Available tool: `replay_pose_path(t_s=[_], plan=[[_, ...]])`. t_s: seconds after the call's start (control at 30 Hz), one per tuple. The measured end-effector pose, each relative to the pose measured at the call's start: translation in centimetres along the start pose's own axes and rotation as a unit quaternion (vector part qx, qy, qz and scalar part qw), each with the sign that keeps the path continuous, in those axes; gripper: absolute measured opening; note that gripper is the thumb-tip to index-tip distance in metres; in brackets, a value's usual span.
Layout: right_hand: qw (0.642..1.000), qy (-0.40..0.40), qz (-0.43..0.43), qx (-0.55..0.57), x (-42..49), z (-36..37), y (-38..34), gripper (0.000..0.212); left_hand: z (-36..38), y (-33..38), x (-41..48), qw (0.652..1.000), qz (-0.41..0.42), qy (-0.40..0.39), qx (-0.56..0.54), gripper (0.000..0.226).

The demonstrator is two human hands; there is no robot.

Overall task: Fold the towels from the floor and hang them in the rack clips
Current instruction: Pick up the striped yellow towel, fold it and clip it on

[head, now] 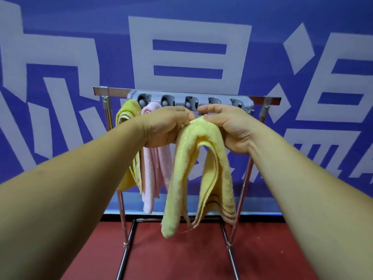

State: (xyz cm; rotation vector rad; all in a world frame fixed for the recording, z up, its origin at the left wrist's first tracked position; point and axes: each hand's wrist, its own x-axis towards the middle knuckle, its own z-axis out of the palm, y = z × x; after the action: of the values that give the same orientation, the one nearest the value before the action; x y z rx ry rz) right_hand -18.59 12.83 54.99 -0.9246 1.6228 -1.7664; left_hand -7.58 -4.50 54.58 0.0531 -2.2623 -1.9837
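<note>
Blue backdrop [80, 13] up behind left hand [161, 126] and right hand [228, 126], wall to wall | big white characters [189, 27] across it | red floor [181, 255] down below both hands | pale band [258, 212] where they meet

We note both bare forearms extended forward and converging. The left hand [165, 126] has its fingers curled, pinching the top fold of the yellow towel [197, 168]. The right hand [228, 128] pinches the same fold from the opposite side, its fingertips just beside the left's.
</note>
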Motion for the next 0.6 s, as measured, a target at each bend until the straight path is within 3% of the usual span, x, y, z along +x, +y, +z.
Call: replay_pose_path(t_s=[0.13, 0.23, 0.33, 0.47, 0.6], plan=[[0.999, -0.003, -0.004, -0.048, 0.1, 0.3, -0.9, 0.031, -0.6, 1.3, -0.7, 0.999, -0.005, 0.014, 0.033, 0.023], [0.989, 0.014, -0.017, -0.144, 1.1, 0.7, -1.0, 0.029, -1.5, 1.3, -0.5, 0.988, -0.020, 0.050, 0.146, 0.026], [0.970, 0.032, -0.029, -0.240, 2.7, 1.1, -0.3, 0.028, -2.8, 0.9, -0.1, 0.956, -0.026, 0.085, 0.281, 0.027], [0.957, 0.054, -0.051, -0.282, 4.9, 1.9, -0.2, 0.023, -3.8, 1.2, 0.4, 0.909, -0.007, 0.153, 0.387, 0.018], [0.940, 0.096, -0.092, -0.314, 7.6, 2.5, -0.9, 0.012, -5.2, 2.1, 2.2, 0.878, 0.030, 0.208, 0.431, 0.014]])
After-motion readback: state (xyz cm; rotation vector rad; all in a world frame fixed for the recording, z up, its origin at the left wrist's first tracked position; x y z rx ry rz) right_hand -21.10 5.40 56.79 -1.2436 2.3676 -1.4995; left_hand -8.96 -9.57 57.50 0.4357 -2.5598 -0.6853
